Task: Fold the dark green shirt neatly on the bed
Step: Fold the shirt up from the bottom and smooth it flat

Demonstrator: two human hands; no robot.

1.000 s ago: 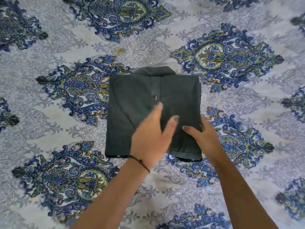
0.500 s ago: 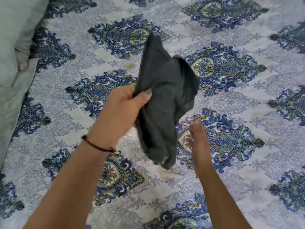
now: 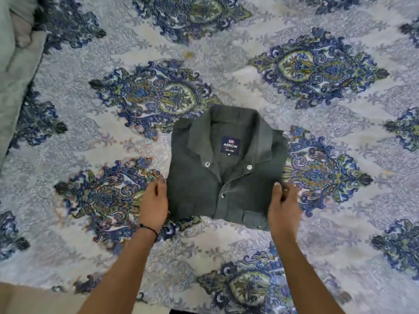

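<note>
Dark green shirt (image 3: 226, 177) folded into compact rectangle, collar side up, lying flat on bed (image 3: 294, 257). Collar open toward far side; navy "ARROW" neck label (image 3: 230, 145) visible. Two metal snaps below collar, placket running down front.

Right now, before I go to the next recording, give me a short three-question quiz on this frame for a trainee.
1. True or false: the shirt lies folded with its collar and label facing up.
2. Where is the left hand? A) on top of the collar B) at the shirt's left edge C) off the bed
3. Fill in: the top two snaps near the collar are ____ (fastened / undone).

Key
1. True. The collar lies open and the label shows.
2. B. It sits against the left edge, while the right hand is at the right edge, thumb on the fabric.
3. Undone. The two snap halves sit apart on either side of the open neck.
</note>
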